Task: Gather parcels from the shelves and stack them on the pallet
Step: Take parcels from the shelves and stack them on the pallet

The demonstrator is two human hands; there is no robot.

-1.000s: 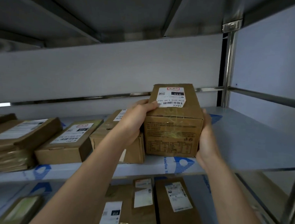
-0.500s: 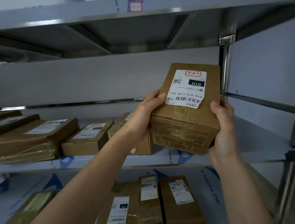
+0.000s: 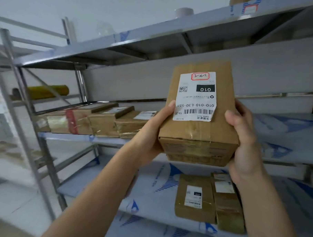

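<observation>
A brown cardboard parcel (image 3: 200, 131) with a white shipping label hangs in the air in front of the middle shelf (image 3: 104, 139), tilted so its labelled top faces me. My left hand (image 3: 151, 134) grips its left side, thumb on the top. On its right side my right hand (image 3: 244, 142) grips it, thumb over the top edge. No pallet is in view.
Several taped brown parcels (image 3: 91, 121) lie in a row on the middle shelf at left. Two parcels (image 3: 209, 197) lie on the lower shelf below my hands. A steel upright (image 3: 28, 130) stands at left, with a second rack and a yellow roll (image 3: 47, 92) behind it.
The parcel has come off the middle shelf, risen and tipped its label toward me. My view has swung left, so the row of parcels now lies further left.
</observation>
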